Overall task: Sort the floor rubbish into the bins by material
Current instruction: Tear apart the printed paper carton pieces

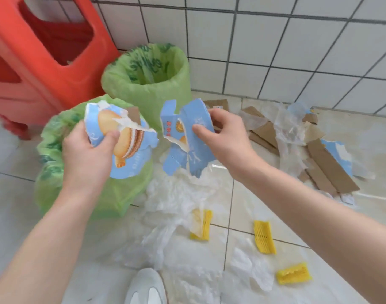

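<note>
**Two torn pieces of a biscuit box held above the bins**

I am looking down at my own two bare forearms reaching forward over a tiled floor. My left hand grips one torn piece of blue printed card, thumb curled over its face, directly above the nearer green-lined bin. My right hand pinches the other torn piece, thumb in front and fingers wrapped behind, hanging between the nearer bin and the farther green-lined bin. The two pieces are apart, with ragged white edges facing each other.

To do this step well, I judge both pieces should go into the same bin, since they are the same card; I should lower each over the opening before letting go, so nothing catches the liner's rim.

On the floor remain brown cardboard strips, crumpled clear plastic and yellow foam netting. A red plastic stool stands behind the bins
</note>
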Tool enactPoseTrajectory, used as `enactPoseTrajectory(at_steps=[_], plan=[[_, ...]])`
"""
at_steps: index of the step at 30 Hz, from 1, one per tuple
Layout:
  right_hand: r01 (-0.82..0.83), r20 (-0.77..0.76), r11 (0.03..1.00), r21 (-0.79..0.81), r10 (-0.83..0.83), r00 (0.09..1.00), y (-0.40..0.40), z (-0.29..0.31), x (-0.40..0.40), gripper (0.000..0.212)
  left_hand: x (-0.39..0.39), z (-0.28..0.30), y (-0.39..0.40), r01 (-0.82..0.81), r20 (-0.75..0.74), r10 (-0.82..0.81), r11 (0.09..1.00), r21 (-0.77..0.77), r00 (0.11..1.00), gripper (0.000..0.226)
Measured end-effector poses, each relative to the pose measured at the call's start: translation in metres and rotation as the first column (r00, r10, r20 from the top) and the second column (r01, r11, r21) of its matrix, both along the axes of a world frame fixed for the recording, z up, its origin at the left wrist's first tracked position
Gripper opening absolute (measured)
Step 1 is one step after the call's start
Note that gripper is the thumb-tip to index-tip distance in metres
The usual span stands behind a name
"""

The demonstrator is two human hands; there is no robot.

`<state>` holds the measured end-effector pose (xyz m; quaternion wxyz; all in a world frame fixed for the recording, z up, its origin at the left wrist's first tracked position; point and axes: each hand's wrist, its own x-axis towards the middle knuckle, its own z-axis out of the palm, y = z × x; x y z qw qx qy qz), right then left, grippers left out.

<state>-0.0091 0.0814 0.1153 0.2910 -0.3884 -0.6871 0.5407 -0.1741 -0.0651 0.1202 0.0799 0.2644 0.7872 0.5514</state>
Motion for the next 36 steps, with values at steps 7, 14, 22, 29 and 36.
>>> enactPoseTrajectory(at_steps=[7,14,22,29,36], plan=[[-0.125,-0.035,0.991,-0.045,0.124,0.992,-0.039,0.029,-0.121,0.026,-0.077,0.009,-0.060,-0.385,-0.279,0.364,0.923,-0.023,0.889,0.016],[-0.130,0.026,0.989,-0.065,0.132,0.991,-0.047,0.023,-0.169,0.038,-0.076,-0.002,-0.042,-0.428,-0.526,0.278,0.884,-0.187,0.804,0.022],[-0.348,0.283,0.937,0.004,0.333,0.900,-0.055,0.000,-0.185,0.043,-0.083,-0.020,-0.038,-0.108,-0.227,-0.051,0.765,-0.635,0.973,0.022],[-0.298,0.192,0.954,0.022,0.288,0.938,-0.020,-0.008,-0.139,0.025,-0.064,-0.007,-0.026,-0.159,-0.362,-0.015,0.881,-0.445,0.932,0.021],[-0.169,0.279,0.983,-0.073,0.183,0.943,0.015,-0.028,-0.026,0.021,-0.016,-0.007,-0.006,-0.019,-0.474,-0.191,0.915,-0.403,0.860,0.021]])
